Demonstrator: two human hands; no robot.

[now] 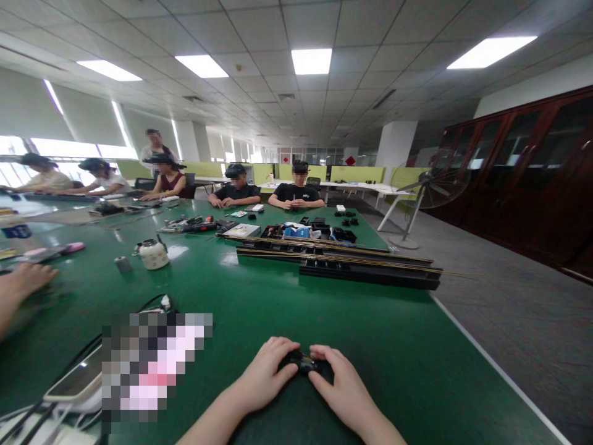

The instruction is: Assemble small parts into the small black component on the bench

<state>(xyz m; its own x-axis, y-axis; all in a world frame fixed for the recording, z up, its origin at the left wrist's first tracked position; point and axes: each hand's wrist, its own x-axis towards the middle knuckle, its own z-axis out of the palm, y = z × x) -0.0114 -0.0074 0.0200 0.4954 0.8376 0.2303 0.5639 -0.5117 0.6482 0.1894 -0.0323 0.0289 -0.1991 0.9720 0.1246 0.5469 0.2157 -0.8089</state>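
Observation:
Low over the green table, near its front edge, both of my hands meet around a small dark object (306,363). It looks black and rounded, with a little gold-coloured detail on top; its kind I cannot make out. The thumb and fingers of my left hand (269,375) close on its left side. From the other side my right hand (340,386) grips it, thumb low and index finger above. My palms and fingers hide much of its ends.
Long black rails (370,275) with thin brass-coloured rods lie across the table (259,303) ahead. To the left are a phone (76,377) with cables, a white jar (153,254), a small grey cylinder (123,264) and another person's hand (30,281). Several people sit farther back.

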